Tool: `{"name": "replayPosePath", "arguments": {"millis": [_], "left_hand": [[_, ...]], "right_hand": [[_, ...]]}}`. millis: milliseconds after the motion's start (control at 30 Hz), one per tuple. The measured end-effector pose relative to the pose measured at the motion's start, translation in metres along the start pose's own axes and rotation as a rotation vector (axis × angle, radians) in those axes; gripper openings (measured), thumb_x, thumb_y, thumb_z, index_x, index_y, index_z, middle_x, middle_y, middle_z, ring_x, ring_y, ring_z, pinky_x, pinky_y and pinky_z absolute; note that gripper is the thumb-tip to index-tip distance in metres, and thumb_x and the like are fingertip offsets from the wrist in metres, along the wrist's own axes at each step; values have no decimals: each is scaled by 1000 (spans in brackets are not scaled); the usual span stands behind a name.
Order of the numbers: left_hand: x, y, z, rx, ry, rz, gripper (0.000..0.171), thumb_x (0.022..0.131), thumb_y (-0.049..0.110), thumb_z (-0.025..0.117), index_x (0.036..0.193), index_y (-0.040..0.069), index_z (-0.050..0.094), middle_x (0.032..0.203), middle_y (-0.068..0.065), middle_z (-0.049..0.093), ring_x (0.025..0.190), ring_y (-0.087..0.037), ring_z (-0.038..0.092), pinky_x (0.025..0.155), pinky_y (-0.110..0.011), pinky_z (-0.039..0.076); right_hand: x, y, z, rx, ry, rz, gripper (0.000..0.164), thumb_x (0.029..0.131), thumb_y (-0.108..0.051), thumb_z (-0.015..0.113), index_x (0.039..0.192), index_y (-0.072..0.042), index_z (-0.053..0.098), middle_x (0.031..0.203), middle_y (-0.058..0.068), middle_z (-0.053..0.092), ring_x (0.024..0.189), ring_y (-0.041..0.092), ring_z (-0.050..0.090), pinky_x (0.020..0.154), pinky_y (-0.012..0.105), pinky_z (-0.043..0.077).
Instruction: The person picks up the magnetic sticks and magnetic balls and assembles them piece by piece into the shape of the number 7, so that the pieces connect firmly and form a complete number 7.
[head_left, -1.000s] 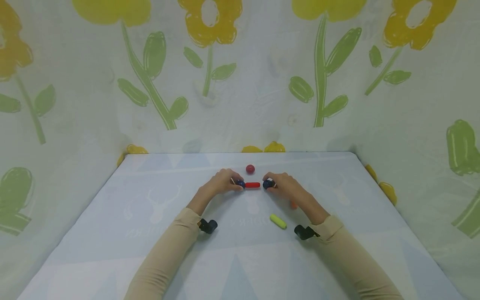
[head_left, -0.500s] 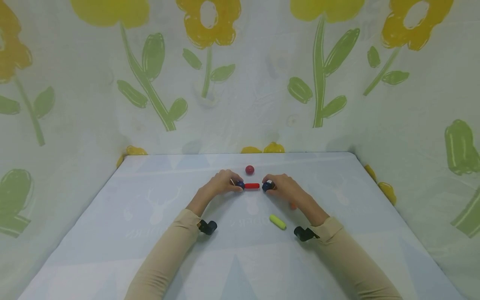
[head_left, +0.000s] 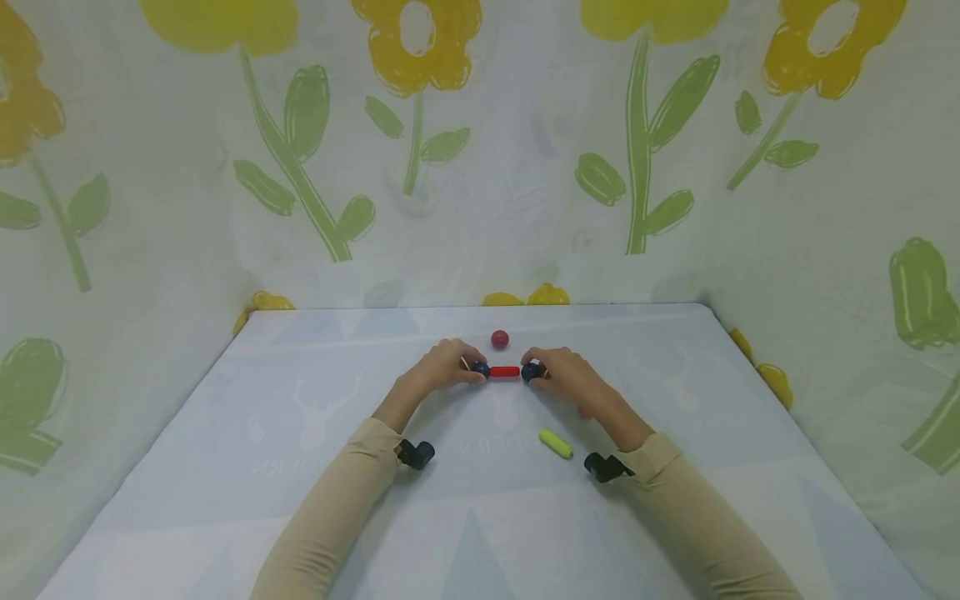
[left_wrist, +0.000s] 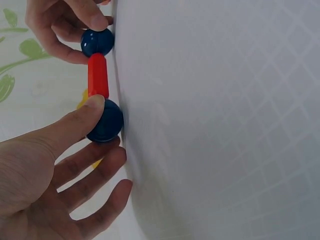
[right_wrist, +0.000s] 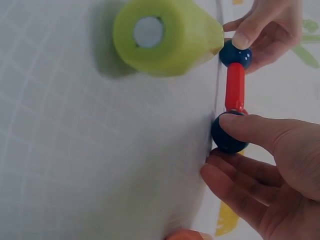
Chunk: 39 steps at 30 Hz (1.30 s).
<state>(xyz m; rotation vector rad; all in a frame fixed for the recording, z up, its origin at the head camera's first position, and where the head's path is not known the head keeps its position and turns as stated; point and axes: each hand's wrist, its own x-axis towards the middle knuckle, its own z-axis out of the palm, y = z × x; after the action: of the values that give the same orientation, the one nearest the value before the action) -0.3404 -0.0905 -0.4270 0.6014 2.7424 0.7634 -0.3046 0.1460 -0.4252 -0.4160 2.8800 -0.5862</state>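
Between my two hands a red rod (head_left: pixel 505 372) lies crosswise, with a dark blue ball at either end. My left hand (head_left: pixel 450 363) pinches the left blue ball (left_wrist: pixel 106 122) between thumb and fingers. At the other end my right hand (head_left: pixel 570 375) holds the right blue ball (right_wrist: pixel 230 132) the same way, thumb on top. In both wrist views the rod's ends meet the balls. A red ball (head_left: pixel 500 339) sits on the table just beyond the rod.
A yellow-green rod (head_left: pixel 556 443) lies on the white table (head_left: pixel 465 533) nearer me, left of the right wrist. An orange piece (head_left: pixel 585 412) is partly hidden beneath the right forearm. Flower-printed cloth walls surround the table's back and sides.
My right hand has moved slightly left with its blue ball, closing the gap to the red rod's right end. The left hand has stayed in place.
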Motion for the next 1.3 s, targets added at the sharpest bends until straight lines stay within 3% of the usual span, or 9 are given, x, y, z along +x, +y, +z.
{"name": "replayPosePath", "arguments": {"millis": [1033,1300], "left_hand": [[-2,-2,2,-3,13,9,36,84,24,78,118,16,72,105,-1,73,90,-14,63,88,-30,55],[-2,-1,0,-2,14,17,36,84,23,78,118,15,72,105,-1,73,89,-14,62,86,-29,55]], "right_hand": [[-3,-1,2,3,23,6,46,90,-22,72,134,-26,57,118,6,68,109,23,61,96,49,53],[-6,5,-5,-36,33,23,53,89,-24,73,138,-25,53,118,6,68,104,23,63,86,42,57]]}}
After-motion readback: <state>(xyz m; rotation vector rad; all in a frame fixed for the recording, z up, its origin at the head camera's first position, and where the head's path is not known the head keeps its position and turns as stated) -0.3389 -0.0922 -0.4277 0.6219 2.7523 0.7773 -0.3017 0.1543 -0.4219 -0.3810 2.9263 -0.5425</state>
